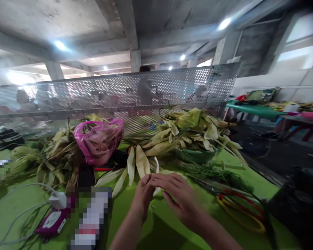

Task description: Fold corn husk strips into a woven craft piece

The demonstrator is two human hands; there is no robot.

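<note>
My left hand (145, 191) is closed in the middle of the green tabletop. A narrow pale corn husk strip (157, 165) rises from between my hands, and a bit of it shows below the fingers. My right hand (178, 194) curves over from the right, its fingertips meeting my left fingers at the strip; its thumb sits lower. The exact grip is partly hidden. Just beyond my hands, broad dried corn husks (142, 160) fan out across the table.
A green basket (198, 156) heaped with husks stands ahead right, near scissors with red and yellow handles (241, 211). A pink plastic bag (99, 142) sits ahead left. A purple power strip (52, 222) with cables lies left. A perforated metal screen (114, 100) stands behind.
</note>
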